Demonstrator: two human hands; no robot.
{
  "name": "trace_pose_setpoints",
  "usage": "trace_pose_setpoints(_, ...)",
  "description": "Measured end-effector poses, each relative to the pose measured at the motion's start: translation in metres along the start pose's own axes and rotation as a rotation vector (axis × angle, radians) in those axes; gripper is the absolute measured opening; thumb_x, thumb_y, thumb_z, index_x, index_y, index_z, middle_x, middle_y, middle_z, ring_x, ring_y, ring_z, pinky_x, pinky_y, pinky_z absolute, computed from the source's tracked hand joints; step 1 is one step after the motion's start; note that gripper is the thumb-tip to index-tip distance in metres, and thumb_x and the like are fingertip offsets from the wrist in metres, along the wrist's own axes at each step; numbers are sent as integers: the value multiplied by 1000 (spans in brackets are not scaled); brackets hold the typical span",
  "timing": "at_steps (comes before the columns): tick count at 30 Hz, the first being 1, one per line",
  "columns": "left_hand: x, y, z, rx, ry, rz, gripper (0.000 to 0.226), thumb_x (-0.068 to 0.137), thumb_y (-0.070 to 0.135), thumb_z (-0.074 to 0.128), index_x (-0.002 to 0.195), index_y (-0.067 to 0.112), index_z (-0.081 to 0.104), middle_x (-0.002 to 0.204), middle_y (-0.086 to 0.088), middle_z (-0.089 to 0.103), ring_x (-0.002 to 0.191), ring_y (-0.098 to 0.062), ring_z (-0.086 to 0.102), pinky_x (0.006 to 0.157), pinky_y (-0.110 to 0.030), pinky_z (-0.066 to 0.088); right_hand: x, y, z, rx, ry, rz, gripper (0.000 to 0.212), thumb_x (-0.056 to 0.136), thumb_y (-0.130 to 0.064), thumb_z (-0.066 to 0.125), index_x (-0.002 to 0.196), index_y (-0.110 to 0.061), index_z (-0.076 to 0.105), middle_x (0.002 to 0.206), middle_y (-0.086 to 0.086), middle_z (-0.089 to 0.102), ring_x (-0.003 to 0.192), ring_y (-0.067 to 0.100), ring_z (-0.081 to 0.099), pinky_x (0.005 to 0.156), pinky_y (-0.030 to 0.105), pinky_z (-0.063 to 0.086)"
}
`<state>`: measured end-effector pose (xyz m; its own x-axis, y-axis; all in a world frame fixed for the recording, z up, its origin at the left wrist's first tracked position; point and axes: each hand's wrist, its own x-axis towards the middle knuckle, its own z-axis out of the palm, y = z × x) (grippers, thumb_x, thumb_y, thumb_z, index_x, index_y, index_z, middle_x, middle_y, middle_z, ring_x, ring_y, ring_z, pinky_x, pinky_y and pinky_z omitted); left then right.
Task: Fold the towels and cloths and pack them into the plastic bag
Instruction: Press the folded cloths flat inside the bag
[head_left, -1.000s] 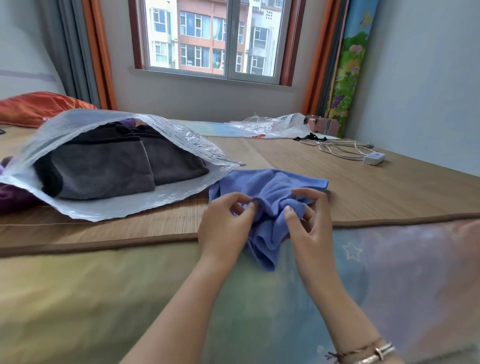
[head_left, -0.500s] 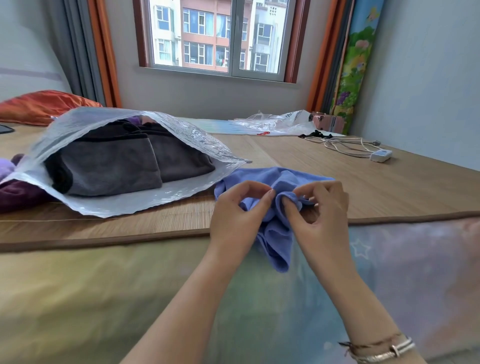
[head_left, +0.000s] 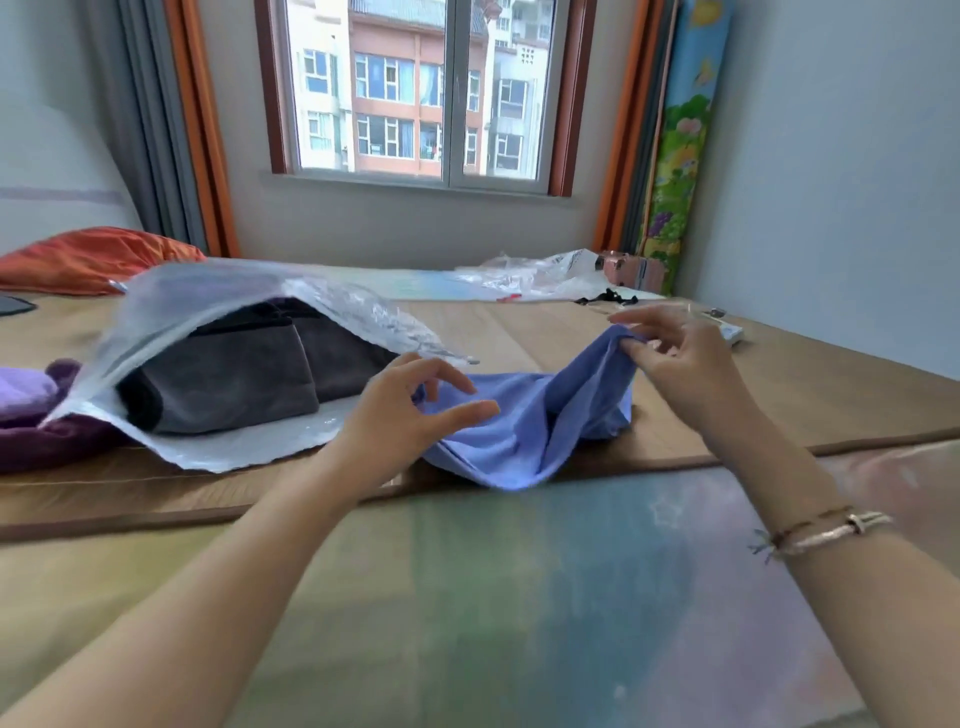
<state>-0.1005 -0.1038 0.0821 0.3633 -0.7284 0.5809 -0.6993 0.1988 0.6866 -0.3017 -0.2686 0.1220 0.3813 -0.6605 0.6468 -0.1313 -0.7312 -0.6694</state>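
A blue cloth (head_left: 524, 415) lies bunched on the bamboo mat (head_left: 810, 384), stretched between my hands. My right hand (head_left: 680, 358) pinches its right corner and lifts it off the mat. My left hand (head_left: 410, 410) is at the cloth's left end with curled fingers on the fabric, thumb and forefinger apart; the grip itself is partly hidden. To the left lies the open translucent plastic bag (head_left: 208, 291) with folded grey towels (head_left: 234, 374) inside, its mouth facing me.
Purple cloths (head_left: 36, 415) lie left of the bag. An orange pillow (head_left: 98, 257) is behind it. Crumpled clear plastic (head_left: 540, 275), a pink box (head_left: 623, 267) and a white charger (head_left: 732, 332) sit at the back right. A pastel sheet (head_left: 519, 597) covers the near bed.
My hands have moved apart, spreading the blue cloth sideways. The right hand has lifted its corner up and to the right; the left has moved left toward the bag.
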Motion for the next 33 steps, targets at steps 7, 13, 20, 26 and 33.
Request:
trace_pose_setpoints(7,25,69,-78,163,15,-26,49,54,62,84,85,26,68,74,-3,60,69,-15,54,67,-27,44,54,-62,-72,155,308,184,24,91,-2,47,84,-20,61,72,-1,57,34,6,49,37,18,40)
trace_pose_setpoints(13,48,130,-115,117,47,-101,16,80,20,78,89,7,74,85,-9,69,78,-16,60,69,-25,47,66,-101,-81,381,362,170,21,97,-3,33,94,-17,49,83,-1,58,38,15,61,34,22,45)
trace_pose_setpoints(20,108,108,-92,677,-293,-160,13,81,25,74,86,15,68,88,-1,66,81,-18,57,65,-24,43,102,-53,-69,128,241,336,24,94,-3,24,102,-18,41,109,12,52,33,25,59,35,34,50)
trace_pose_setpoints(26,185,65,-35,868,-148,-145,14,84,11,56,89,22,62,102,-6,62,91,-28,59,73,-32,48,155,-5,-69,18,195,410,21,95,-4,26,103,-19,39,110,6,44,67,33,64,41,29,54)
trace_pose_setpoints(33,255,99,-34,293,376,261,26,83,-4,44,90,15,60,87,-8,64,80,-30,61,76,-46,56,199,-23,-113,154,394,-35,17,101,0,30,108,-15,32,84,-6,41,73,1,40,55,4,34)
